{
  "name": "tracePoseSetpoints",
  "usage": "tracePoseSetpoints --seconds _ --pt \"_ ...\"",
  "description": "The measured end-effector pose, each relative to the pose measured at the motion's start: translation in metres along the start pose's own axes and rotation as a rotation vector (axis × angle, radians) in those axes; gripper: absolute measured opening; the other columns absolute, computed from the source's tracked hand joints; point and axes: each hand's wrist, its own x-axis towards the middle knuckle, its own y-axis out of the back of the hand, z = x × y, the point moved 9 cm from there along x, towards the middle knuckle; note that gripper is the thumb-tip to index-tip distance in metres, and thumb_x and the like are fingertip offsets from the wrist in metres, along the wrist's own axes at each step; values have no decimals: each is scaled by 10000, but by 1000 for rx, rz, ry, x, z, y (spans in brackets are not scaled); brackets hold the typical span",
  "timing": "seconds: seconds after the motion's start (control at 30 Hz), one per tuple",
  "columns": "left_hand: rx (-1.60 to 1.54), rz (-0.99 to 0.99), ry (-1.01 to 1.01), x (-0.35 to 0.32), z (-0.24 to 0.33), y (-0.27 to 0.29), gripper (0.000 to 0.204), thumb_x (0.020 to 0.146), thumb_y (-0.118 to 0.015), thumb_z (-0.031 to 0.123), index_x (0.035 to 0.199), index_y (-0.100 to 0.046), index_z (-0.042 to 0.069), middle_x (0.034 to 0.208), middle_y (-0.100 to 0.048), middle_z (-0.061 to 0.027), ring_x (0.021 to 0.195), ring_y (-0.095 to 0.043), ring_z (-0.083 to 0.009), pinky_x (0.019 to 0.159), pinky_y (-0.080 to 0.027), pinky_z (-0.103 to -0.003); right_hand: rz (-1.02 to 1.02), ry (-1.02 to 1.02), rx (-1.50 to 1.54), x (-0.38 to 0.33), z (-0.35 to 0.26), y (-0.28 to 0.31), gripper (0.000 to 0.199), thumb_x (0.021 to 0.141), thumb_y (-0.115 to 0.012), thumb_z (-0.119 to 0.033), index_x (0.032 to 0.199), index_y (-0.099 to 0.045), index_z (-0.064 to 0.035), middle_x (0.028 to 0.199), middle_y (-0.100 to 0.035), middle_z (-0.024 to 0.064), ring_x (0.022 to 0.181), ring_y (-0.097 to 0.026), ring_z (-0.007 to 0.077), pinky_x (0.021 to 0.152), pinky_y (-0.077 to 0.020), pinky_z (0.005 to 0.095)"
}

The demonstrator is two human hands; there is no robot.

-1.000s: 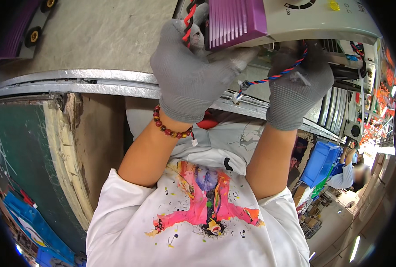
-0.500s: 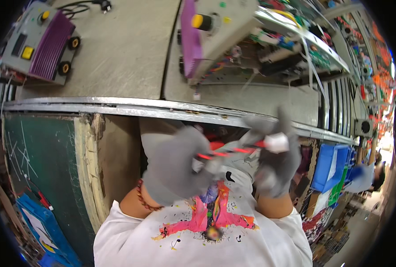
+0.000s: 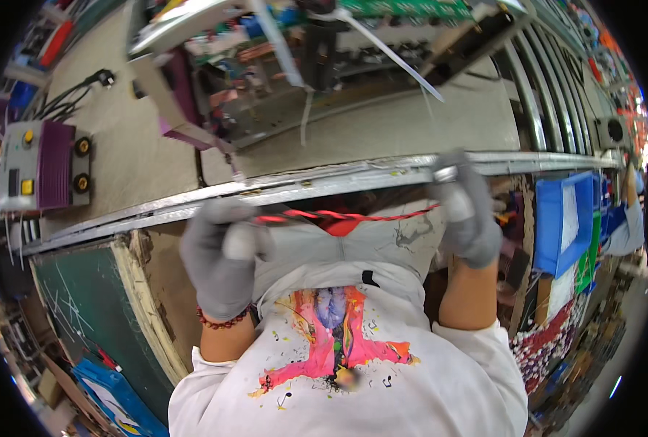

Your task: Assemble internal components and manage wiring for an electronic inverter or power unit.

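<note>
Head view shows the left hand (image 3: 218,258) and right hand (image 3: 471,218) gripping a twisted red-and-black cable (image 3: 389,217) mid-frame, where pulling too hard could strain its wires.

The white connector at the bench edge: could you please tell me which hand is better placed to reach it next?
Probably the left hand: it appears just below the white connector, while the right hand is much farther right. A red-and-black wire stretches between them.
</note>
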Motion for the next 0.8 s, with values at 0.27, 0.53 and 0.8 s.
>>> tracePoseSetpoints --seconds 0.27,0.53,0.8 --pt "-106 -156 -61 9 6 -51 398 791 -670 73 1152 -587 -76 996 -664 -205 874 -676 -277 796 -546 -376 -40 55 -12 19 -25 -25 175 843 -633 -194 906 -632 -31 732 -597 128 628 -591 278 568 -463 346" --pt "356 -93 -145 18 7 -58 274 787 -639 4 1059 -658 -29 866 -672 -159 741 -646 -215 696 -522 -316 13 -57 -203 26 0 -9 158 837 -605 -99 944 -670 -2 716 -577 145 613 -534 290 580 -436 351" --pt "546 -14 -125 19 2 -55 188 830 -628 15 1014 -630 -18 801 -634 -82 702 -602 -142 641 -481 -268 29 -112 57 16 3 -21 263 898 -528 -128 1067 -642 38 753 -525 77 655 -560 168 617 -434 277"
